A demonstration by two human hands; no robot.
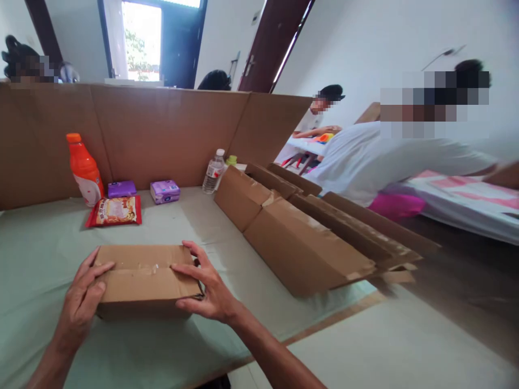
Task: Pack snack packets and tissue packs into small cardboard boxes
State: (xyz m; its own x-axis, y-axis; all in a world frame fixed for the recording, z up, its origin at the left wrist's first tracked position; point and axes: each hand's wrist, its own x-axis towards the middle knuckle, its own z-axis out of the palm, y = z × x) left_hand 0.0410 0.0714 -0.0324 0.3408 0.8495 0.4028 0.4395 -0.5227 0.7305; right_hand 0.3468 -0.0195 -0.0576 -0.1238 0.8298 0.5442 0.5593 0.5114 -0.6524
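Observation:
A small brown cardboard box is between my hands, just above or on the pale green table cover; which of the two I cannot tell. My left hand grips its left end, fingers over the top edge. At the right end, my right hand holds the box with fingers on the top and thumb at the near edge. The top flaps meet along a seam across the middle. Beyond the box lie a red snack packet, a purple tissue pack and another purple pack.
An orange bottle and a clear plastic bottle stand near a tall cardboard partition. A large open carton with raised flaps occupies the table's right side. Other people sit at tables behind and to the right.

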